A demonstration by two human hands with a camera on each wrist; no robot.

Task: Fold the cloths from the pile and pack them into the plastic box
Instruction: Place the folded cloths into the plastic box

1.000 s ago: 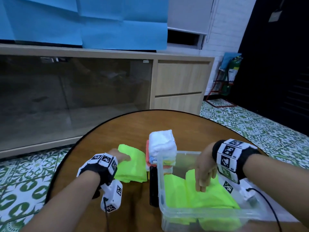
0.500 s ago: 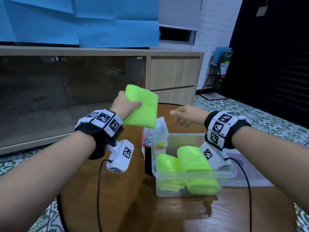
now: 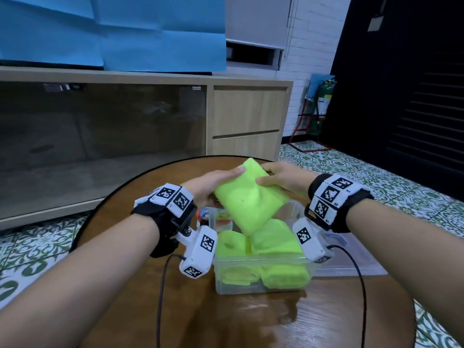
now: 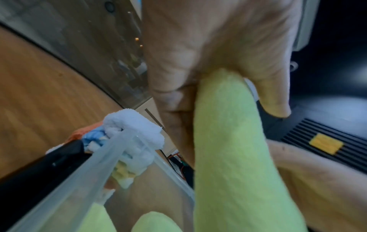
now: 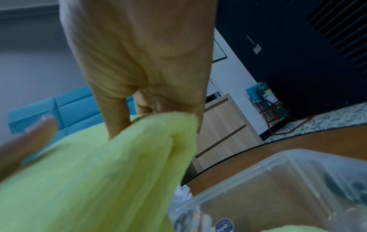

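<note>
A folded lime-green cloth [image 3: 247, 199] [image 4: 234, 157] [image 5: 95, 180] hangs tilted above the clear plastic box [image 3: 261, 277]. My left hand [image 3: 213, 183] [image 4: 208, 62] grips its left edge, thumb on top. My right hand [image 3: 278, 178] [image 5: 139, 78] grips its right edge. Inside the box lie two rolled lime-green cloths [image 3: 266, 247]. The pile of cloths [image 4: 133, 135], white on top with blue, orange and yellow below, stands just left of the box [image 4: 111, 157], mostly hidden behind my left wrist in the head view.
The box sits on a round wooden table [image 3: 251, 317]. Its clear lid [image 3: 351, 257] lies to the right of it. A black object [image 4: 39, 164] lies against the box's left wall. A long wooden cabinet [image 3: 150, 116] stands beyond the table.
My left hand lifted the green cloth off the table and carried it right, over the box. My right hand rose out of the box and took hold of the cloth's other edge.
</note>
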